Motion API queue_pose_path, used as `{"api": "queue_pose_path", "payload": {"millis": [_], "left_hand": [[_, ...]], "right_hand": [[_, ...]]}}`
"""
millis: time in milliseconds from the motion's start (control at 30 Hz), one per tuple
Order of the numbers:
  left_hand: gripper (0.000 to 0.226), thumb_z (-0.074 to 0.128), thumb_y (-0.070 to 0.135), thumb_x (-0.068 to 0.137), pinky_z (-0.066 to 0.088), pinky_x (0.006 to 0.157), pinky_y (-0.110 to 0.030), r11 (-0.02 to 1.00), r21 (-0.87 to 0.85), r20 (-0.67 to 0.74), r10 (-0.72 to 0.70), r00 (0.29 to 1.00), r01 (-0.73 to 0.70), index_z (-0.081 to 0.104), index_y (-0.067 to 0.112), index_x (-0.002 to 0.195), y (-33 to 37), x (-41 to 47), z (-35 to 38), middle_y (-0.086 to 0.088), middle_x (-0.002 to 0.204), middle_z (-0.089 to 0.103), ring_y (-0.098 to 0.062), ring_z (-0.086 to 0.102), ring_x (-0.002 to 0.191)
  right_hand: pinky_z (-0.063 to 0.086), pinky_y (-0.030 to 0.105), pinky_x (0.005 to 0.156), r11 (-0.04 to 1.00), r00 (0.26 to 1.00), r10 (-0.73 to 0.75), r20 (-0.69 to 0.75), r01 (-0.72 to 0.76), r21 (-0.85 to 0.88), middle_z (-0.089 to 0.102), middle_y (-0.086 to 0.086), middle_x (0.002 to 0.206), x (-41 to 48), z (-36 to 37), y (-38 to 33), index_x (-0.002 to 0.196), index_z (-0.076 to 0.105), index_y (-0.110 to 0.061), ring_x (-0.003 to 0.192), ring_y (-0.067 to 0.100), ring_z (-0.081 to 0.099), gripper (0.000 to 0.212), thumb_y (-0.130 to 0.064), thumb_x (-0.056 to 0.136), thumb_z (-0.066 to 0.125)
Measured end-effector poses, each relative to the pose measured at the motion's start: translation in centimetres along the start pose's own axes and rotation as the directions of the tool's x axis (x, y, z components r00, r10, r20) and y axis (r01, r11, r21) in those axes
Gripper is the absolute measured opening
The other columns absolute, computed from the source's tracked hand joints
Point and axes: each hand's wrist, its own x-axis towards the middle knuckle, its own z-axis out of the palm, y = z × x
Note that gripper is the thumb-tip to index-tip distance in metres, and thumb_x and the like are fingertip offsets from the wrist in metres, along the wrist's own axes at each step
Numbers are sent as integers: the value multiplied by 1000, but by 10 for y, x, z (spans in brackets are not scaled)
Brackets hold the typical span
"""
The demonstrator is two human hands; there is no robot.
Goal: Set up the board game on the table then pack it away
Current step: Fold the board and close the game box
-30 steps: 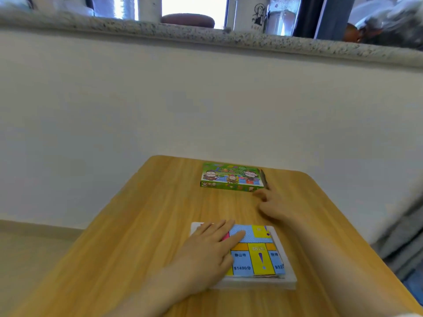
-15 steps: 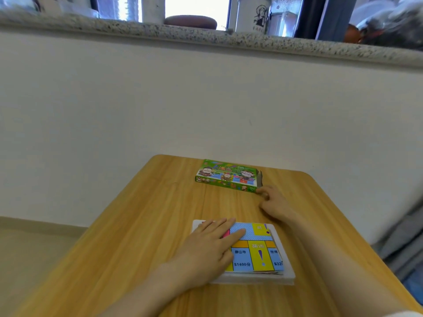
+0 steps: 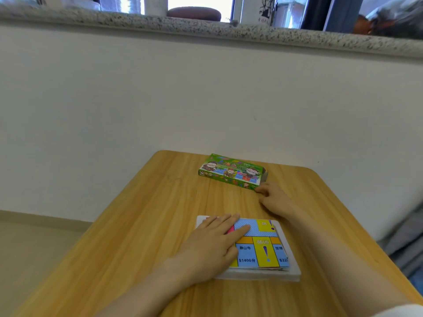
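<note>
A folded game board with blue and yellow squares lies on a white tray near me on the wooden table. My left hand rests flat on the board's left half, fingers straight. Farther off lies the green game box, turned at a slant with its right end open. My right hand is on the table just in front of the box, its curled fingertips touching the box's near right corner. It holds nothing that I can see.
A white wall rises right behind the table's far edge, topped by a speckled stone sill with jars and cups. The floor drops away to the left. Grey fabric hangs past the table's right edge.
The green box has swung round, its left end going farther from me and its right end nearer, with my right hand following its near right corner. My left hand stayed flat on the board.
</note>
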Motion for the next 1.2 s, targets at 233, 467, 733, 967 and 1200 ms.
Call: {"api": "queue_pose_path", "payload": {"millis": [233, 467, 733, 967, 1200], "left_hand": [[50, 22, 32, 103, -8, 116, -25, 999, -33, -38, 4, 999, -5, 7, 38, 151, -1, -2, 0, 9, 161, -5, -7, -7, 146], [42, 39, 34, 100, 30, 112, -27, 985, -173, -160, -19, 987, -9, 39, 39, 142, 3, -10, -4, 14, 160, -3, -5, -2, 146], [42, 41, 41, 99, -7, 115, -24, 997, -71, -174, 18, 985, -31, 42, 36, 140, 5, -11, -3, 8, 160, 11, -8, -3, 147], [44, 23, 46, 101, -8, 117, -33, 999, -31, -16, 30, 999, -30, 18, 51, 144, 1, -11, 0, 12, 160, -2, -9, -12, 146], [72, -6, 64, 75, -10, 116, -31, 999, -16, -33, 33, 999, -34, 17, 56, 142, 0, -9, 1, 13, 159, -3, -9, -12, 146]], "right_hand": [[32, -1, 81, 992, 991, -118, 63, 115, 57, 49, -3, 126, -50, -10, 16, 117, 61, -8, 112, 6, 44, 30, -1, 97, 40], [41, 3, 78, 973, 978, -170, 118, 148, 177, 55, -21, 106, -102, -25, 16, 89, 60, -31, 97, -8, 54, 32, -7, 98, 42], [37, 3, 82, 959, 968, -227, 105, 203, 197, 57, -18, 108, -126, -23, 18, 86, 60, -33, 103, -15, 49, 42, 4, 95, 42], [43, 21, 97, 945, 993, -119, 5, 111, 307, 49, -17, 125, -154, -29, 13, 109, 54, -43, 113, 3, 52, 51, 5, 93, 46], [53, 44, 80, 225, 837, 417, 355, -473, 852, 62, 22, 113, -208, -42, -15, 115, 54, -1, 92, 34, 68, 26, 3, 89, 54]]}}
